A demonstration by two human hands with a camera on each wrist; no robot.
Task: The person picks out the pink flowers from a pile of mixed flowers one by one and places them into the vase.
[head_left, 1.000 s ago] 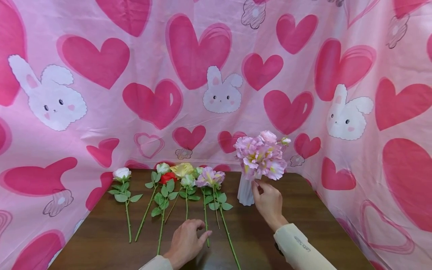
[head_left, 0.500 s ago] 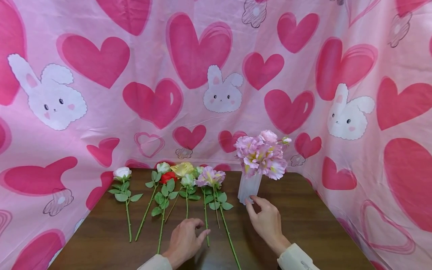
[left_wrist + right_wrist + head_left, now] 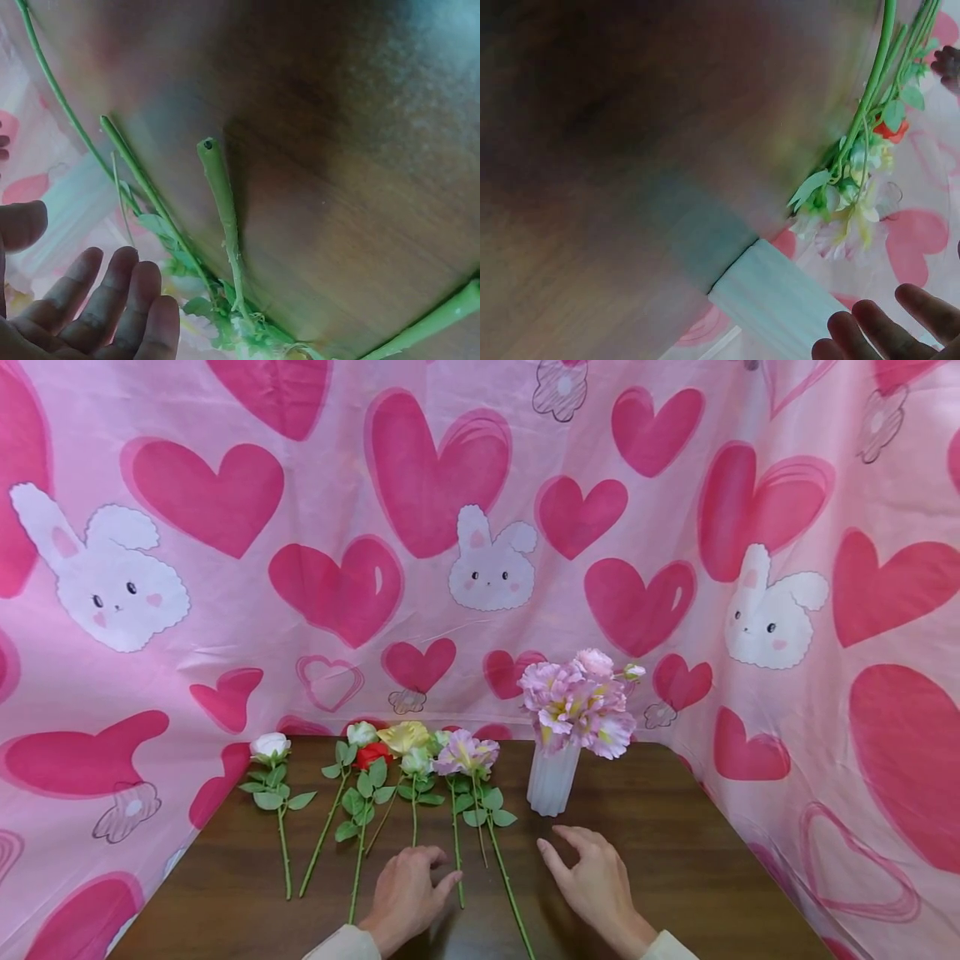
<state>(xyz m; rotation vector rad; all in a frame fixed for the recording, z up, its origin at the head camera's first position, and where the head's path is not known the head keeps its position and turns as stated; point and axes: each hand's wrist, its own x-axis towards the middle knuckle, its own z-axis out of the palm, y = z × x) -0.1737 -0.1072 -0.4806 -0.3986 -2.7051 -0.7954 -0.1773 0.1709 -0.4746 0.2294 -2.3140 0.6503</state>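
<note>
A ribbed white vase [image 3: 553, 781] stands upright on the right part of the table, with pinkish-purple flowers [image 3: 577, 706] bunched in it. Just in front of the vase my right hand [image 3: 596, 878] hovers with relaxed, spread fingers and touches nothing; the vase's base shows beyond the fingertips in the right wrist view. My left hand [image 3: 408, 889] hangs over the stem ends of the loose flowers, fingers loosely bent and holding nothing. Among those flowers lie a white rose [image 3: 270, 746], a red rose [image 3: 373, 755], a yellow flower [image 3: 405, 737] and a purple flower [image 3: 468, 753].
The brown wooden table [image 3: 675, 827] carries the loose stems side by side, heads toward the back edge. A pink cloth [image 3: 420, 610] printed with hearts and rabbits hangs behind and on both sides.
My right hand has come down from the flowers at the vase's mouth, past its base, and back toward me, off the vase. The left hand has hardly moved.
</note>
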